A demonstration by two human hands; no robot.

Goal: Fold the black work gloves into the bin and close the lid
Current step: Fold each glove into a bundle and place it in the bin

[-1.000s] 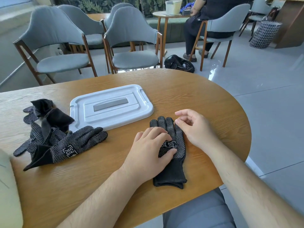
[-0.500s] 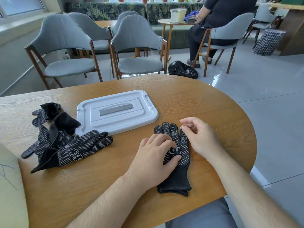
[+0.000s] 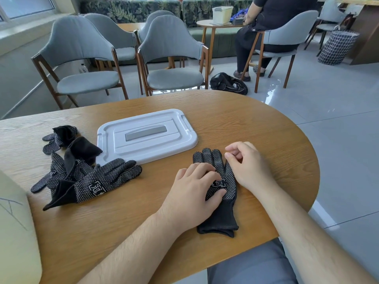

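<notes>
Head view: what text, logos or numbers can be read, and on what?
Pile glove: white boxed logo, first character looks like "冠"; rest unclear.
Flat glove: same logo, partly under the left hand; unreadable.
Floor bottle: label too small.
Lid: no text.

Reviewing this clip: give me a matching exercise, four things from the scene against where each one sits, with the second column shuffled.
Things:
1. lid
2. flat glove
3. glove pile
4. bag

Places:
a. on the floor
b. under the left hand
c. left side of the table
d. mid-table, lying flat

Pairs: 1-d, 2-b, 3-c, 4-a.
</notes>
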